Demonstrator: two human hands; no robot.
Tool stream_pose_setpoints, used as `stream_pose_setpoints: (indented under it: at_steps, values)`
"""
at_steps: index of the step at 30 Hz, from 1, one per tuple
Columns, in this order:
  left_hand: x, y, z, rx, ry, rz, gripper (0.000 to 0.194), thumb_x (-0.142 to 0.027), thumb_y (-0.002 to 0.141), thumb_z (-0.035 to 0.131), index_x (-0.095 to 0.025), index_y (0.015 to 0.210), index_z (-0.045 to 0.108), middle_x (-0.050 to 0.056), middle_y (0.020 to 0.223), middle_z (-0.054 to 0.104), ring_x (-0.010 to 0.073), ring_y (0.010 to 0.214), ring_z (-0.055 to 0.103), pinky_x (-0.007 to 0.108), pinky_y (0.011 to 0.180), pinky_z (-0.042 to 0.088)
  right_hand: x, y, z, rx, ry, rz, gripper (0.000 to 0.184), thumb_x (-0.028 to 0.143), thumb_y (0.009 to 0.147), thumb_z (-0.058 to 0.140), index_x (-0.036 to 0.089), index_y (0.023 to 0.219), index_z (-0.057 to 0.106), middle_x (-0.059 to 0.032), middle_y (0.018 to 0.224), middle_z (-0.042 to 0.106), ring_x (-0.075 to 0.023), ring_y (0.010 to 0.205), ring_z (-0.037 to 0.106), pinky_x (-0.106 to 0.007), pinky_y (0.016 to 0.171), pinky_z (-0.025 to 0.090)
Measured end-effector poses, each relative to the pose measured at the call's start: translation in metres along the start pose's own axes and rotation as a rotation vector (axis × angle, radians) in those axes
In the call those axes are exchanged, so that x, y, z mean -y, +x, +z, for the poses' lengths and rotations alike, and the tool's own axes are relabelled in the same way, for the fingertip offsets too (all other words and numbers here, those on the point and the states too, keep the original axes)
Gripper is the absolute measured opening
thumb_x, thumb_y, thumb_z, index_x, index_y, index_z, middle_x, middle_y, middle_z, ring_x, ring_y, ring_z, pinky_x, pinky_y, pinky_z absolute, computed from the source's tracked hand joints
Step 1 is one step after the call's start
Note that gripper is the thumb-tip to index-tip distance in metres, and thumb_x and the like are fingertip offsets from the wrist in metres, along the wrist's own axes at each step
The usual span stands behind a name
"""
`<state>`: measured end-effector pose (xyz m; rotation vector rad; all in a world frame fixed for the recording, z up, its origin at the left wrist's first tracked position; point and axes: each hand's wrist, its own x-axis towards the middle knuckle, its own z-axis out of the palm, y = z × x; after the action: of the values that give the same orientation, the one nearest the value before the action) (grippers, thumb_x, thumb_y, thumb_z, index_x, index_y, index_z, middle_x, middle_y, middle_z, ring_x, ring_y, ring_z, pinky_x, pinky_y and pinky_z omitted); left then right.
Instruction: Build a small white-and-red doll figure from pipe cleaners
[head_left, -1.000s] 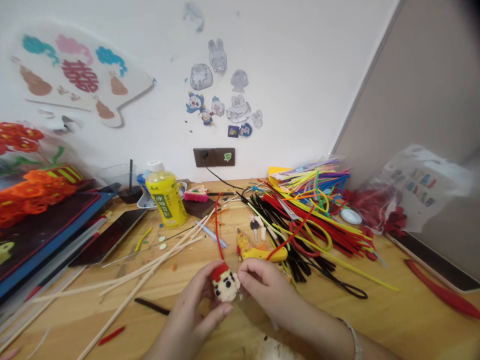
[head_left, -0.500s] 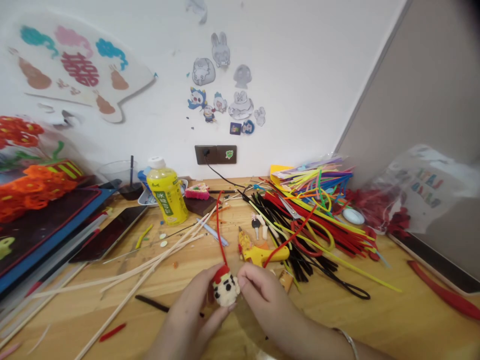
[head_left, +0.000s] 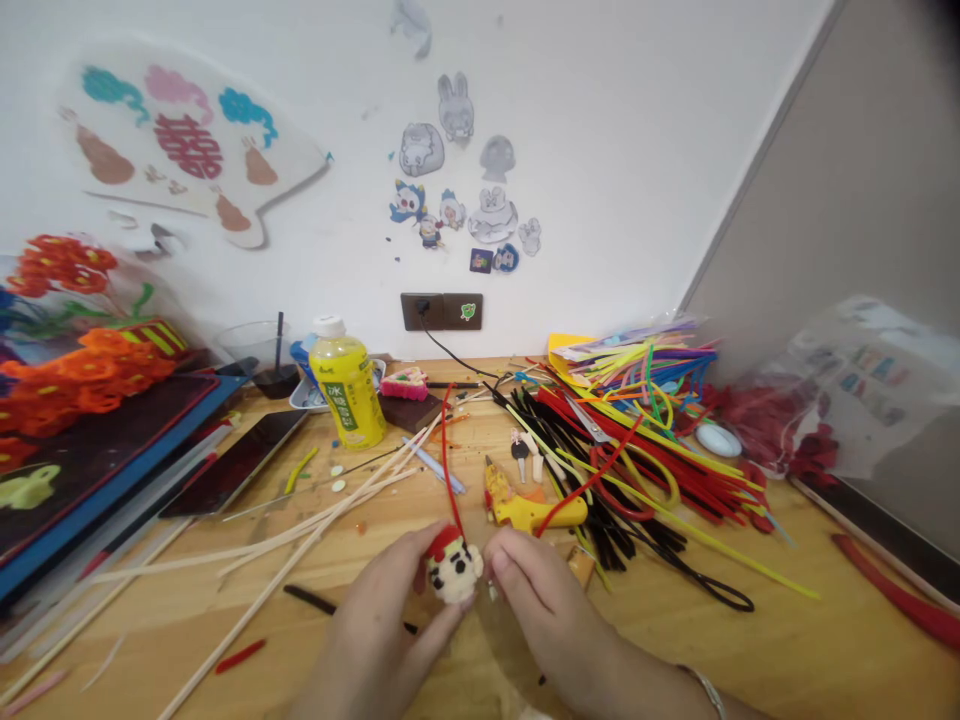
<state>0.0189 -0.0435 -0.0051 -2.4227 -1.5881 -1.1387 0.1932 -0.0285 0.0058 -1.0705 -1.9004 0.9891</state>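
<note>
My left hand is closed around a small doll head of fuzzy cream pipe cleaner, with black eyes and brows and a red top. A red pipe cleaner rises from the head's top. Just right of the head, my right hand is pinched closed, its fingertips a little apart from the head. A tiny pale bit shows below those fingertips; what they grip is unclear. Another red pipe cleaner slants up behind the right hand, and I cannot tell whether the hand holds it. Beyond lies a yellow glue gun.
Bundled pipe cleaners spread at right, with scissors among them. A yellow drink bottle stands at the back left, near a dark phone. Wooden sticks cross the left side. Orange fuzzy flowers sit far left.
The right fingertips have moved slightly away from the doll head, opening a small gap. The left hand still holds the head. The whole view has shifted a little.
</note>
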Motion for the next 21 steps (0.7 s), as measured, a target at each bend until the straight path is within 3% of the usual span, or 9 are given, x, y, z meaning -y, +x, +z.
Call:
stream_pose_setpoints:
  at_steps: [12, 21]
  values:
    - [0.002, -0.006, 0.002, 0.018, 0.053, 0.064, 0.045, -0.035, 0.078, 0.06, -0.021, 0.118, 0.043, 0.01, 0.099, 0.069, 0.0225, 0.086, 0.068, 0.031, 0.073, 0.057, -0.007, -0.004, 0.012, -0.005, -0.034, 0.025, 0.03, 0.029, 0.094, 0.029, 0.02, 0.065, 0.035, 0.0032, 0.061, 0.041, -0.0113, 0.058, 0.041, -0.024, 0.053, 0.027]
    - [0.001, -0.005, 0.002, 0.027, 0.066, 0.03, 0.042, -0.036, 0.077, 0.06, -0.021, 0.113, 0.045, 0.008, 0.094, 0.07, 0.0223, 0.082, 0.069, 0.03, 0.069, 0.057, -0.005, -0.005, 0.008, 0.027, 0.01, 0.043, 0.033, 0.035, 0.096, 0.028, 0.019, 0.071, 0.042, 0.0018, 0.066, 0.047, -0.0115, 0.062, 0.045, -0.023, 0.058, 0.034]
